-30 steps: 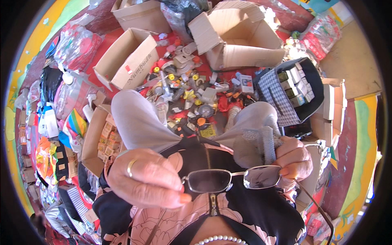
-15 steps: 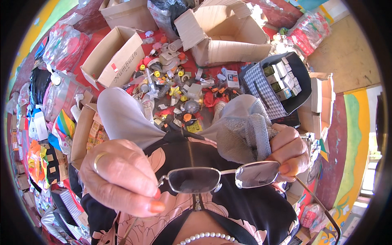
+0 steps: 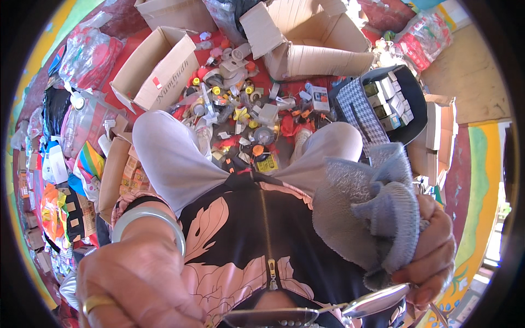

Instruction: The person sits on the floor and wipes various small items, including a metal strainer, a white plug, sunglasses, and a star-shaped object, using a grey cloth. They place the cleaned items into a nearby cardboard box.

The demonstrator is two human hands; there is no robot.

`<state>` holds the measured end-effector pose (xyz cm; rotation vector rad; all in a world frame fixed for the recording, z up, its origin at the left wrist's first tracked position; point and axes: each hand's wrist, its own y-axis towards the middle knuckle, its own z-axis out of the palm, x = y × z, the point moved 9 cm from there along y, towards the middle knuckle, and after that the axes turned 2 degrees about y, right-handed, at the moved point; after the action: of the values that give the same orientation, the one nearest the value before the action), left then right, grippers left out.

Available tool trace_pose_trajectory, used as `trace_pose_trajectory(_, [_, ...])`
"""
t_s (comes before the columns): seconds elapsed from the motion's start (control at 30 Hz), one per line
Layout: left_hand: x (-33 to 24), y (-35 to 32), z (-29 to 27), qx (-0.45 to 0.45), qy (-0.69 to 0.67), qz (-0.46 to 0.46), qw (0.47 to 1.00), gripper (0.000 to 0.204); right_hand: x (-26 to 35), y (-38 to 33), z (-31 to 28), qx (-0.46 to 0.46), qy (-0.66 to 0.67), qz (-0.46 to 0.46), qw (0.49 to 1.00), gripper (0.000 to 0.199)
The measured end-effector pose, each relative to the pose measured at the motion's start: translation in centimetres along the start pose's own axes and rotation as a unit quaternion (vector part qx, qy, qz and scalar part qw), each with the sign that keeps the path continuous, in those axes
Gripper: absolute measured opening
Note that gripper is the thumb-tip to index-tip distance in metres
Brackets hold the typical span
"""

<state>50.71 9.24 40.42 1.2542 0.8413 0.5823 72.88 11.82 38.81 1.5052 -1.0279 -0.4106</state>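
A pair of wire-framed eyeglasses (image 3: 378, 302) with tinted lenses spans the lower edge of the head view, close to my chest. My right hand (image 3: 435, 254) is closed around a grey-blue fluffy cloth (image 3: 363, 210) and also grips the right side of the frame. The cloth hangs bunched up in front of those fingers. At the lower left my left hand (image 3: 136, 279), with a ring and a pale bangle, curls at the left end of the glasses; its fingertips are mostly hidden. Part of the left lens and both temples run out of the picture.
Between my knees lies a heap of small plastic parts (image 3: 240, 104). Beyond it stand open cardboard boxes (image 3: 328, 60). A houndstooth-patterned bin (image 3: 358, 109) with small boxes is at the right. Plastic bags (image 3: 87, 60) and a box of small cartons (image 3: 112, 177) crowd the left.
Both hands have brought the eyeglasses down and nearer to me, partly past the lower edge. The cloth has swung up and spread, showing more of itself.
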Motion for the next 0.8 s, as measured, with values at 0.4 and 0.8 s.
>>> trace_pose_trajectory(0.4, [-1.8,0.9,-1.8,-0.031,0.123,0.007,0.992,0.005,-3.3,-0.9,-0.1,-0.072,-0.013,0.011,0.997,0.019])
trace_pose_trajectory(0.8, [-2.2,0.7,-2.4,-0.032,0.171,0.004,0.985,0.008,-6.5,-2.0,-0.6,-0.097,-0.010,0.028,0.995,0.022])
